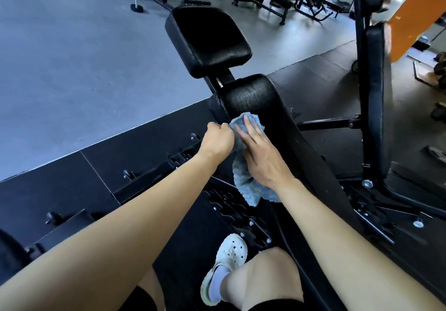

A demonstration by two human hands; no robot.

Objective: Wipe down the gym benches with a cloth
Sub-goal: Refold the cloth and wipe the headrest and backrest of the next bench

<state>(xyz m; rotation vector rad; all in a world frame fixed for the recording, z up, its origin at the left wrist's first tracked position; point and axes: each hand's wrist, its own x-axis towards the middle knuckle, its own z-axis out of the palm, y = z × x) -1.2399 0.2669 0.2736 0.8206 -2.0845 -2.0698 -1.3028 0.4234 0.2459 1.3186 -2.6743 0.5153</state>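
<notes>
Fingers of the right hand (263, 161) lie straight and flat, pressing the blue cloth (246, 190) against the left edge of the inclined black bench pad (251, 95). Fingers of the left hand (217, 139) are curled, pinching the cloth's upper left corner. The cloth's lower part hangs loose below the right hand. A second bench (375, 93) stands well apart to the right.

Left hand (218, 139) curled; right hand (260, 156) flat.
</notes>
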